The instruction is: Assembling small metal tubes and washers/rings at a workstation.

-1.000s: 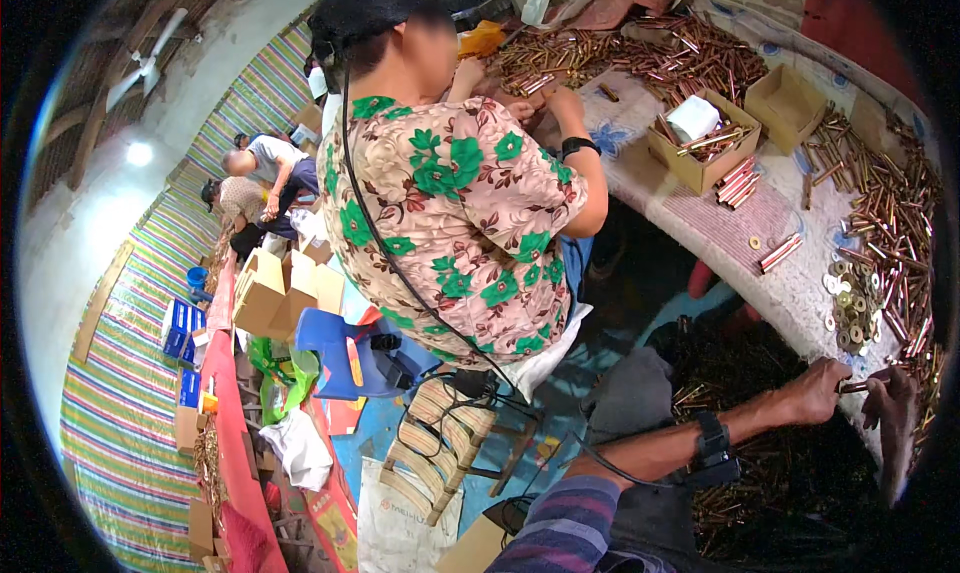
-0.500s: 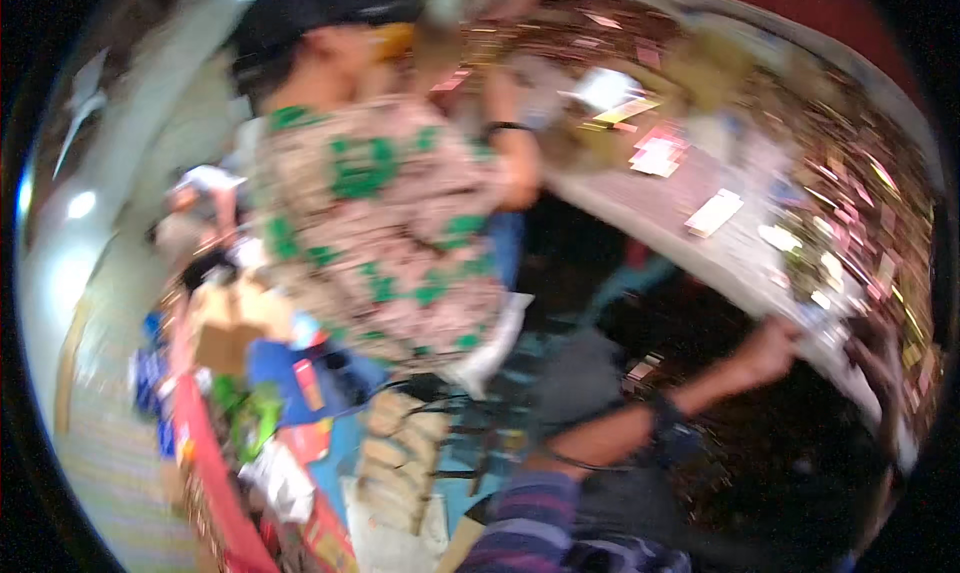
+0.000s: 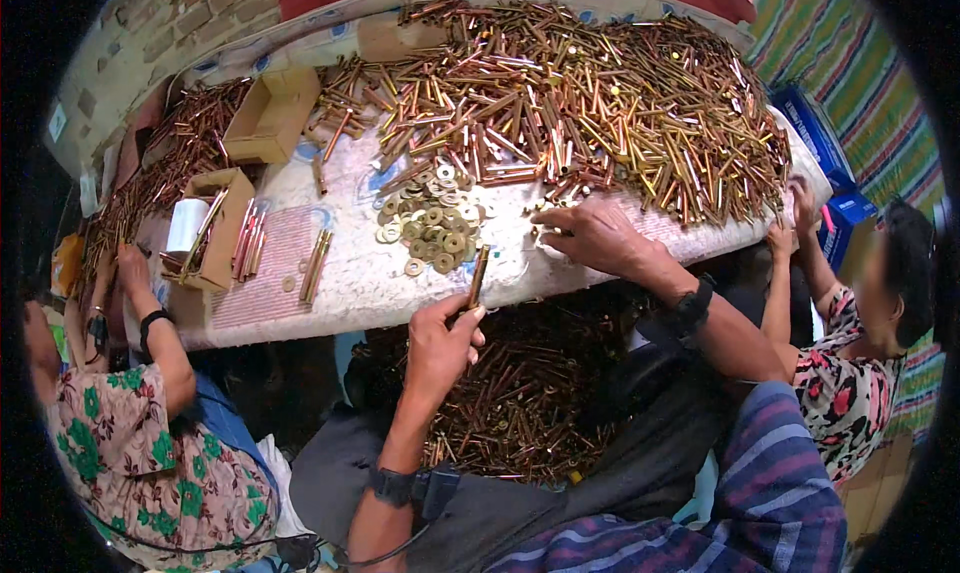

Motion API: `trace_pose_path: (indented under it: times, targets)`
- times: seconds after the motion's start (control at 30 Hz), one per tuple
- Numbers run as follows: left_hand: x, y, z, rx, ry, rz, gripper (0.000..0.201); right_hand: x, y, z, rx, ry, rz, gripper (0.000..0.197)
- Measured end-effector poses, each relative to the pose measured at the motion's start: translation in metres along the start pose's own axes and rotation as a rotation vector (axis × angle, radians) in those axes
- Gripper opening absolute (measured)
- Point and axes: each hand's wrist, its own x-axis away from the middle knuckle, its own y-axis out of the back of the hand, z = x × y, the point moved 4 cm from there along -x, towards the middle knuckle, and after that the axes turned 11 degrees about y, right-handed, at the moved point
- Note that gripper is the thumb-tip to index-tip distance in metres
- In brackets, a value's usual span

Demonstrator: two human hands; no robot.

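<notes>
My left hand [image 3: 443, 348] is closed around a brass-coloured metal tube [image 3: 480, 276], held tilted upright just off the table's front edge. My right hand [image 3: 605, 238] reaches over the tabletop, fingers bent and tips together by some small shiny metal pieces [image 3: 587, 190]; what it pinches, if anything, is too small to make out. Between the hands, farther back, lies a heap of flat metal washers [image 3: 432, 223]. A large pile of copper and brass tubes [image 3: 600, 103] covers the back of the table. More loose tubes [image 3: 520, 413] fill the dark space below my hands.
The table [image 3: 370, 308] has a pale cloth cover. To the left stand two open cardboard boxes [image 3: 270, 113], one holding a white roll [image 3: 186, 225]. Co-workers sit at the left [image 3: 170, 453] and right [image 3: 845, 383], their hands at the table. Blue boxes [image 3: 815, 138] stand far right.
My view has swung from the left side, where it was blurred, to face the table. Both my hands are now in clear sight, the left with a tube.
</notes>
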Motion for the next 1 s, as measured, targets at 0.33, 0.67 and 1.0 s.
trace_pose_path:
  times: [0.33,0.67,1.0]
  targets:
    - [0.004,0.006,0.001,-0.003,0.001,0.008,0.029,-0.014,-0.007,0.011,0.010,-0.025,0.018,0.022]
    - [0.009,-0.002,-0.003,-0.060,-0.003,0.025,0.019,-0.013,0.025,0.047,-0.400,0.147,-0.112,0.020]
    - [0.005,0.004,0.005,-0.175,-0.159,-0.038,0.021,-0.009,0.026,0.053,-0.668,0.101,-0.031,0.018]
